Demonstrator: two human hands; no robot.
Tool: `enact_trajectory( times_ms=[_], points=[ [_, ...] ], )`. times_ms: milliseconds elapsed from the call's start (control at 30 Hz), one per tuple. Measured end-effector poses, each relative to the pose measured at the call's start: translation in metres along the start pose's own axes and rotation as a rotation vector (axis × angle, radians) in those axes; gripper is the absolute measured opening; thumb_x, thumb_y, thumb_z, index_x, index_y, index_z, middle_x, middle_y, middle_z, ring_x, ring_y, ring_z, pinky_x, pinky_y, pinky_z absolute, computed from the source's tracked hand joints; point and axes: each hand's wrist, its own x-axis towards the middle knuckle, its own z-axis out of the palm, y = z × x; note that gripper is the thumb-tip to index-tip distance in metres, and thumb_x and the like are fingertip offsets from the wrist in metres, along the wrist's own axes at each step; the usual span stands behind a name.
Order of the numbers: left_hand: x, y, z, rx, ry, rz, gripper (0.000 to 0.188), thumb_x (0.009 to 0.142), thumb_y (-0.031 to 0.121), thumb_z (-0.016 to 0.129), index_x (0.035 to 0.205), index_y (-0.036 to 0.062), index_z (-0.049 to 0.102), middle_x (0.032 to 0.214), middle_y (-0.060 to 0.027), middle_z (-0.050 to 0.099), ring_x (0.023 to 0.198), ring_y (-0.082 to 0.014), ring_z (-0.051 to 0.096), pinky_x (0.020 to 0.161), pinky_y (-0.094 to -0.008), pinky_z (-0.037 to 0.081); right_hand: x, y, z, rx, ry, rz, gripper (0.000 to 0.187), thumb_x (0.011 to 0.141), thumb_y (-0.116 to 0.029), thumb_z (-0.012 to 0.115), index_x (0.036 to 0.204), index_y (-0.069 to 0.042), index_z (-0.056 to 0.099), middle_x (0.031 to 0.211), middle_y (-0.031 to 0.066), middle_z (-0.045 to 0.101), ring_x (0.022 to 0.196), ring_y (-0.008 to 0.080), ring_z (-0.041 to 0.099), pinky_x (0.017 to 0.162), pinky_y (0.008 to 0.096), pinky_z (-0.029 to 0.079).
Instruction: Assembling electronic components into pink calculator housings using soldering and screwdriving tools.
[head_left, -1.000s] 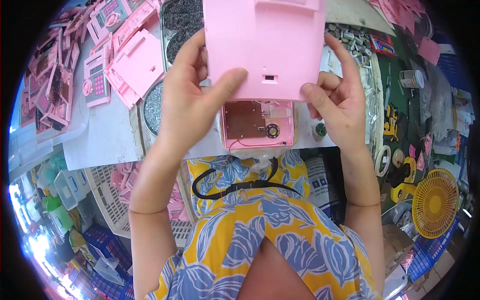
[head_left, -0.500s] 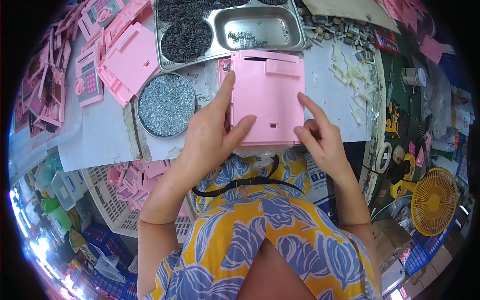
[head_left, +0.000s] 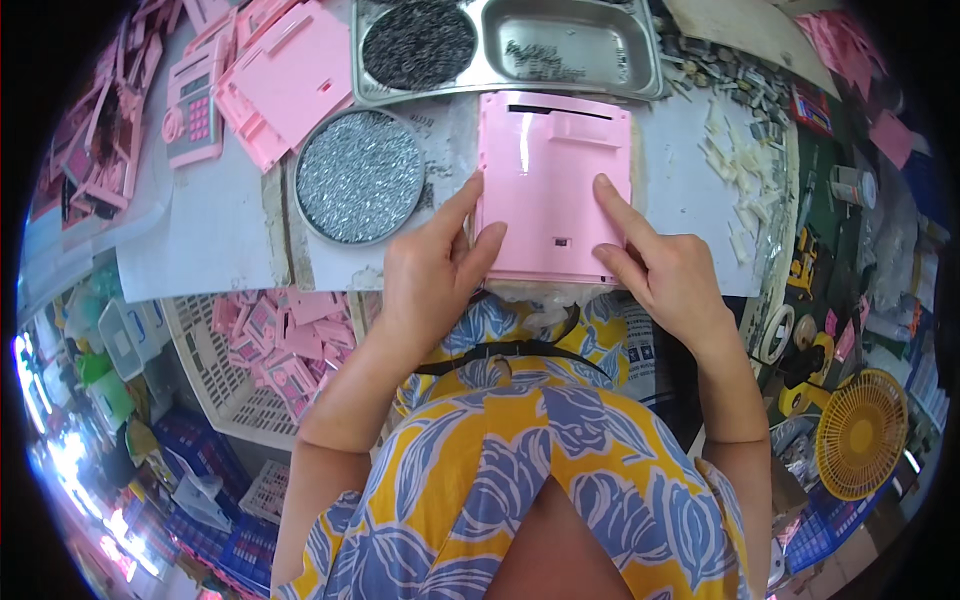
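Observation:
A square pink plastic case lies at the table's front edge before me, its flat panel facing up, with a slot at the top and a small rectangular hole low down. My left hand grips its left side, index finger along the edge and thumb on the lower left corner. On the opposite side, my right hand holds the case with its index finger on the panel and its thumb at the lower right edge. The case hides what is inside and beneath it.
Left of the case stands a round tray of small silvery screws. Behind it is a metal tray with dark springs. Pink calculator-like units lie far left; white plastic pieces are scattered right. A white basket holds pink parts below.
The gap showing inner parts at the case's upper left has closed. My right index finger has moved from the edge onto the panel, and the left one has slid down. The whole view has shifted.

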Motion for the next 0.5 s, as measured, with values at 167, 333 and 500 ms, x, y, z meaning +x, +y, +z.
enact_trajectory(
  times_ms=[167,333,500],
  points=[
    [0.003,0.003,-0.010,0.068,-0.021,0.057,0.048,0.087,0.019,0.077,0.131,0.0055,0.065,0.059,-0.0059,0.057,0.048,-0.0185,0.053,0.050,-0.0319,0.046,0.011,-0.007,-0.026,0.001,-0.057,-0.053,0.058,0.091,-0.026,0.071,0.146,-0.018,0.055,0.057,0.0089,0.057,0.050,0.0242,0.057,0.053,0.0361,0.046],
    [0.025,-0.033,-0.067,0.155,0.130,0.152,0.031,0.083,0.014,0.078,0.112,0.0059,0.072,0.077,-0.0065,0.060,0.071,-0.0195,0.059,0.066,-0.0341,0.046,0.065,0.030,-0.086,0.362,0.781,-0.105,0.026,0.094,-0.008,0.061,0.115,0.007,0.067,0.095,0.0059,0.067,0.082,0.0134,0.062,0.080,0.0310,0.053],
    [0.044,-0.045,-0.081,0.482,0.146,0.317,0.010,0.082,0.017,0.075,0.085,0.0095,0.070,0.090,-0.0056,0.062,0.092,-0.0280,0.058,0.083,-0.0443,0.042,0.175,-0.029,-0.147,1.120,0.905,-0.345,0.044,0.092,-0.017,0.064,0.131,0.000,0.051,0.101,0.0081,0.064,0.085,0.0168,0.062,0.077,0.0333,0.052]
  ],
)
